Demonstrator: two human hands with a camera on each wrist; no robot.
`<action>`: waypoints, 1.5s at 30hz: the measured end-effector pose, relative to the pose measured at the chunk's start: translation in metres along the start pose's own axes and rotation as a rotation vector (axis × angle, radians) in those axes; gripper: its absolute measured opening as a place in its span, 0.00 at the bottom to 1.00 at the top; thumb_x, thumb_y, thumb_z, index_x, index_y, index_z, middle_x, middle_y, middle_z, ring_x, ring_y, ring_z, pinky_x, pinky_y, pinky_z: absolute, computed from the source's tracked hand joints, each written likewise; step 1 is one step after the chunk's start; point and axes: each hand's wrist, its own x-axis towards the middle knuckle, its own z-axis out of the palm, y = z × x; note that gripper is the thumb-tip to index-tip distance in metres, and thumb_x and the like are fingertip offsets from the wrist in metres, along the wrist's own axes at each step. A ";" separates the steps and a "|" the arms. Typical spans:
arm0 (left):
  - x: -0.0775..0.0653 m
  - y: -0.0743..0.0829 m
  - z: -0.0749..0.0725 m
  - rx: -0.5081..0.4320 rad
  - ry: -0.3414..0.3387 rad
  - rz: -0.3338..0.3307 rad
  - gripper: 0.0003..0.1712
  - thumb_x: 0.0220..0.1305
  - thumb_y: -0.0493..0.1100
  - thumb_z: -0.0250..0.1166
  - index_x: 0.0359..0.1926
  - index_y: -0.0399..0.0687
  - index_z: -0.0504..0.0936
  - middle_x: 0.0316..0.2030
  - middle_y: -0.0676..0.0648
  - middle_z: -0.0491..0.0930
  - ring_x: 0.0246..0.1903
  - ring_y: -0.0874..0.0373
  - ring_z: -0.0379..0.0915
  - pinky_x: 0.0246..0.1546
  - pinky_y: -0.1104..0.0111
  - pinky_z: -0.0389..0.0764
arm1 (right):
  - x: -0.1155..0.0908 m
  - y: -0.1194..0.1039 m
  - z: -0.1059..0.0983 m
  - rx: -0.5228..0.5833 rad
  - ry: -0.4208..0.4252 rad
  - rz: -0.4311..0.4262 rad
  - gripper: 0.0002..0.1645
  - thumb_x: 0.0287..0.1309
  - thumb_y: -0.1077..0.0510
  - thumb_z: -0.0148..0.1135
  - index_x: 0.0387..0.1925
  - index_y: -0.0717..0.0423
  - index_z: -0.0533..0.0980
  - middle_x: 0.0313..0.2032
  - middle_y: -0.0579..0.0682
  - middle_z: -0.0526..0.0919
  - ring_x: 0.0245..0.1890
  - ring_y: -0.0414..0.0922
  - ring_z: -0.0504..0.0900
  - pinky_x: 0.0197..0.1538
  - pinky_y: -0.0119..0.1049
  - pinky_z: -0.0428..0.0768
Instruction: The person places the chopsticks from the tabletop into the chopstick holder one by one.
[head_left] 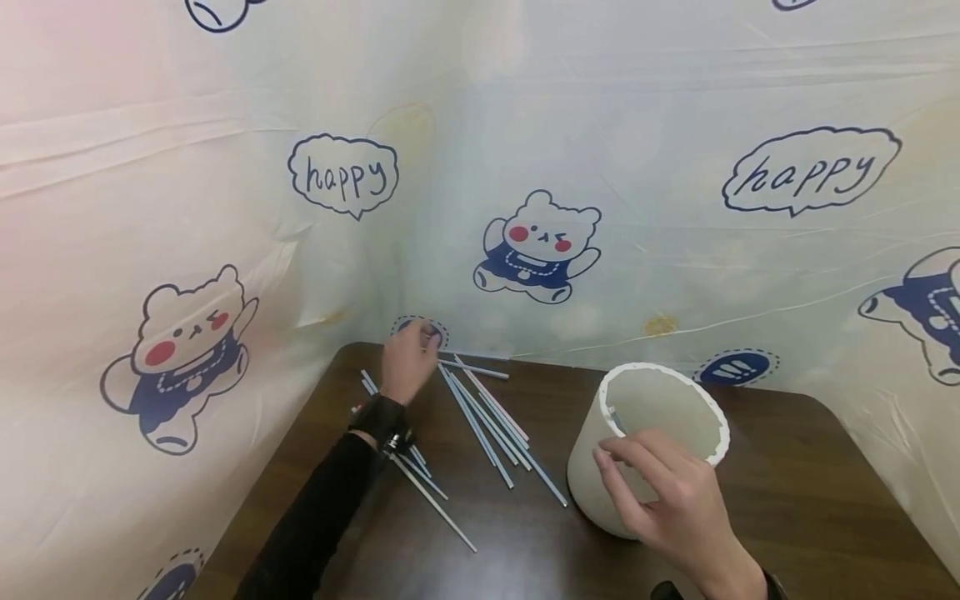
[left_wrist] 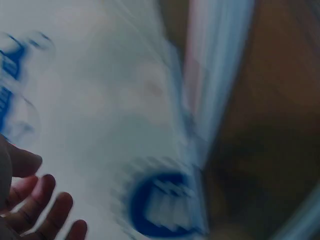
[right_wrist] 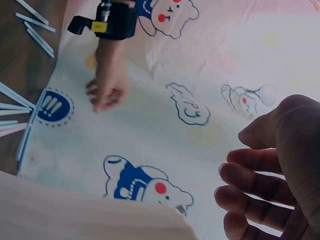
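My left hand (head_left: 407, 364) is over the far left part of the table, close to the far ends of a fan of thin pale blue and pink sticks (head_left: 480, 412). Its fingers (left_wrist: 57, 210) are loosely bent with nothing between them. A second, smaller group of sticks (head_left: 427, 492) lies partly hidden under that wrist. Beside the near rim of a white cylindrical container (head_left: 592, 475) is my right hand (head_left: 675, 500), overlapping the container in the head view. In the right wrist view its fingers (right_wrist: 255, 185) are relaxed and hold nothing. A bluish stick end (head_left: 615, 418) shows inside the container.
The dark brown table (head_left: 540, 558) is backed by a pale printed curtain (head_left: 660, 275) on its far side and left. One pale blue stick (head_left: 476, 356) lies along the far edge, against the curtain. The container stands right of the fanned sticks.
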 end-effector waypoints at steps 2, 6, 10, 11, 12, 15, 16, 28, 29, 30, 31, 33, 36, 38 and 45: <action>0.002 -0.030 0.000 0.067 -0.032 -0.096 0.16 0.74 0.45 0.65 0.53 0.38 0.82 0.41 0.36 0.88 0.40 0.39 0.85 0.41 0.48 0.83 | -0.003 -0.001 0.002 0.002 -0.026 0.008 0.22 0.77 0.46 0.56 0.33 0.54 0.86 0.28 0.43 0.85 0.27 0.39 0.79 0.33 0.29 0.78; 0.004 -0.075 -0.005 0.191 -0.119 -0.287 0.21 0.73 0.45 0.64 0.56 0.32 0.77 0.51 0.28 0.84 0.50 0.31 0.83 0.49 0.40 0.82 | -0.009 -0.003 0.007 0.009 -0.057 0.024 0.21 0.77 0.46 0.55 0.34 0.52 0.86 0.30 0.42 0.86 0.29 0.39 0.80 0.35 0.29 0.80; 0.000 -0.099 -0.012 0.296 -0.273 -0.440 0.28 0.75 0.45 0.61 0.62 0.24 0.70 0.59 0.22 0.77 0.59 0.25 0.76 0.58 0.35 0.78 | -0.013 -0.005 0.011 0.015 -0.075 0.030 0.20 0.78 0.46 0.55 0.35 0.50 0.86 0.32 0.41 0.86 0.30 0.38 0.81 0.37 0.30 0.80; -0.001 -0.104 -0.014 0.320 -0.307 -0.464 0.29 0.76 0.45 0.60 0.64 0.23 0.69 0.60 0.21 0.75 0.61 0.24 0.74 0.60 0.35 0.77 | -0.013 -0.006 0.012 0.014 -0.079 0.030 0.20 0.78 0.46 0.54 0.35 0.50 0.86 0.32 0.40 0.86 0.30 0.38 0.81 0.37 0.30 0.79; -0.002 -0.106 -0.015 0.334 -0.329 -0.485 0.29 0.76 0.45 0.59 0.65 0.23 0.68 0.62 0.21 0.74 0.62 0.24 0.73 0.61 0.34 0.76 | -0.014 -0.007 0.012 0.017 -0.080 0.026 0.20 0.78 0.46 0.54 0.35 0.50 0.86 0.32 0.40 0.86 0.31 0.37 0.81 0.37 0.30 0.78; -0.005 -0.111 -0.017 0.345 -0.326 -0.527 0.29 0.75 0.41 0.58 0.67 0.24 0.65 0.63 0.20 0.71 0.63 0.22 0.70 0.63 0.34 0.74 | -0.014 -0.008 0.014 0.027 -0.078 0.013 0.19 0.77 0.47 0.55 0.35 0.50 0.85 0.32 0.40 0.86 0.31 0.37 0.80 0.37 0.32 0.76; -0.005 -0.112 -0.017 0.354 -0.311 -0.543 0.30 0.73 0.41 0.59 0.67 0.25 0.64 0.63 0.20 0.71 0.64 0.22 0.70 0.64 0.34 0.73 | -0.014 -0.008 0.014 0.028 -0.078 0.008 0.19 0.77 0.47 0.55 0.35 0.50 0.85 0.32 0.40 0.86 0.31 0.37 0.80 0.37 0.32 0.76; -0.008 -0.115 -0.004 0.402 -0.357 -0.626 0.38 0.68 0.48 0.65 0.67 0.24 0.65 0.62 0.21 0.76 0.63 0.25 0.72 0.65 0.33 0.69 | -0.019 -0.006 0.016 0.011 -0.095 0.015 0.20 0.77 0.46 0.54 0.34 0.48 0.85 0.33 0.39 0.85 0.30 0.36 0.81 0.37 0.33 0.78; -0.009 -0.115 -0.004 0.397 -0.357 -0.631 0.38 0.68 0.47 0.65 0.68 0.24 0.65 0.62 0.21 0.75 0.63 0.25 0.73 0.65 0.33 0.69 | -0.020 -0.006 0.016 0.015 -0.094 0.013 0.19 0.77 0.46 0.55 0.34 0.48 0.85 0.32 0.39 0.85 0.30 0.36 0.81 0.37 0.33 0.78; -0.009 -0.114 -0.004 0.392 -0.358 -0.636 0.38 0.68 0.47 0.65 0.68 0.24 0.64 0.62 0.21 0.75 0.63 0.25 0.73 0.66 0.32 0.68 | -0.020 -0.006 0.016 0.017 -0.093 0.012 0.19 0.77 0.46 0.55 0.34 0.49 0.85 0.32 0.39 0.85 0.30 0.37 0.81 0.37 0.32 0.78; -0.009 -0.114 -0.004 0.387 -0.359 -0.639 0.39 0.68 0.46 0.65 0.69 0.24 0.64 0.62 0.21 0.75 0.62 0.25 0.73 0.66 0.32 0.68 | -0.021 -0.005 0.016 0.017 -0.094 0.014 0.20 0.77 0.46 0.55 0.34 0.48 0.85 0.32 0.39 0.85 0.30 0.36 0.81 0.37 0.32 0.78; -0.009 -0.113 -0.004 0.382 -0.356 -0.641 0.38 0.68 0.46 0.65 0.69 0.25 0.64 0.62 0.21 0.75 0.61 0.25 0.74 0.65 0.31 0.69 | -0.022 -0.005 0.016 0.017 -0.095 0.020 0.20 0.77 0.46 0.54 0.34 0.48 0.85 0.32 0.39 0.85 0.30 0.36 0.81 0.37 0.32 0.78; -0.009 -0.112 -0.005 0.388 -0.337 -0.626 0.35 0.68 0.44 0.65 0.66 0.25 0.66 0.59 0.21 0.77 0.58 0.26 0.77 0.62 0.32 0.73 | -0.023 -0.004 0.016 0.018 -0.100 0.031 0.20 0.78 0.46 0.54 0.34 0.48 0.85 0.32 0.39 0.85 0.30 0.36 0.81 0.37 0.31 0.78; -0.010 -0.111 -0.006 0.384 -0.310 -0.615 0.32 0.68 0.43 0.65 0.64 0.26 0.67 0.57 0.21 0.78 0.56 0.26 0.78 0.59 0.34 0.76 | -0.023 -0.003 0.015 0.014 -0.105 0.040 0.20 0.78 0.46 0.54 0.34 0.47 0.85 0.32 0.38 0.86 0.30 0.36 0.81 0.38 0.30 0.79; -0.012 -0.104 -0.013 0.225 -0.189 -0.686 0.22 0.67 0.41 0.61 0.57 0.31 0.72 0.56 0.23 0.79 0.56 0.25 0.78 0.52 0.38 0.83 | -0.025 -0.001 0.013 0.007 -0.115 0.064 0.20 0.79 0.45 0.52 0.35 0.46 0.86 0.32 0.37 0.86 0.31 0.35 0.80 0.40 0.29 0.78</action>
